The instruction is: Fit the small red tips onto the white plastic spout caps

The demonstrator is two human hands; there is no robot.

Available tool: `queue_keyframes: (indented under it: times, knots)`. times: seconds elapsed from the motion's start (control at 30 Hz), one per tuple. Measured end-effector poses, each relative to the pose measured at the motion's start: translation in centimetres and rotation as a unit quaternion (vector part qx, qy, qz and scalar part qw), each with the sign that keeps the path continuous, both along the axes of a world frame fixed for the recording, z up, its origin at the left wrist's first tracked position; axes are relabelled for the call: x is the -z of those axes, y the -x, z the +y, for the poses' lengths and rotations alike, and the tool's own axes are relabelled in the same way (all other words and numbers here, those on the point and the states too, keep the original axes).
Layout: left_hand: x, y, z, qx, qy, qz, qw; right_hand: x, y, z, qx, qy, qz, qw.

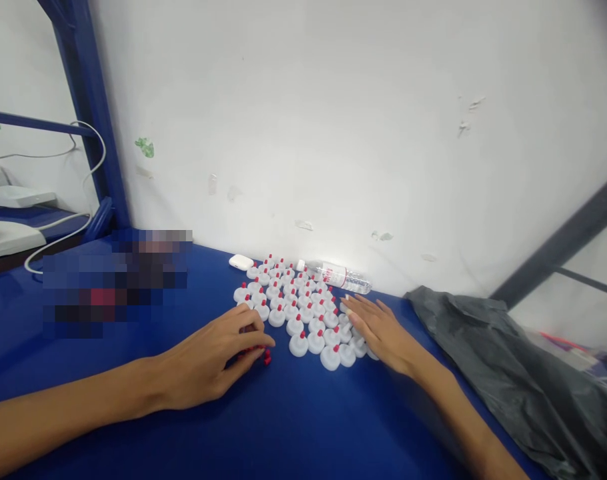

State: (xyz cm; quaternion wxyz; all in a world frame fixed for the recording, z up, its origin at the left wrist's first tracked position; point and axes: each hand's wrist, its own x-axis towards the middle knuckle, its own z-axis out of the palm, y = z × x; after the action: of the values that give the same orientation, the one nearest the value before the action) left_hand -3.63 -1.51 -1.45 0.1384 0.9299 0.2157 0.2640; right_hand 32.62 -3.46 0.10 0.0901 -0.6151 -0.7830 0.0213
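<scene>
Many white, round nozzle caps (298, 344) stand close together on the blue surface, most with a small red tip on top. My left hand (228, 350) is at their left front, its fingers curled round a few loose small red tips (267, 357) lying on the surface. Thumb and index finger come close together beside those tips, and the palm side is partly hidden. Over the right side of the group lies my right hand (378, 330), fingers stretched out. Some white caps under and beside it show no red tip, and others there are hidden.
Against the wall, behind the caps, a clear plastic bottle (351, 279) lies on its side, with a small white case (241, 262) to its left. Dark grey cloth (488, 360) covers the right edge. A blurred-out area and a blue metal post (91, 100) are at left.
</scene>
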Motion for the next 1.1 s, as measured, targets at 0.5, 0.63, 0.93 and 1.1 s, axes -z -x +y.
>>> queue_keyframes:
  times: [0.5, 0.63, 0.93, 1.1]
  knots:
    - [-0.2, -0.1, -0.5, 0.016, -0.023, 0.000, 1.000, -0.2, 0.5, 0.1, -0.028, -0.091, 0.016, 0.995]
    - [0.0, -0.2, -0.3, 0.020, -0.010, 0.007, 1.000, -0.7, 0.7, 0.0, -0.030, -0.097, 0.027, 0.994]
    - [0.5, 0.0, -0.1, 0.025, 0.010, 0.024, 0.999, -3.4, 3.9, -3.4, -0.139, -0.178, 0.046, 0.973]
    - [0.7, 0.0, 0.1, 0.013, 0.020, 0.033, 0.999, -2.7, 5.0, -3.4, -0.165, -0.094, 0.013, 0.982]
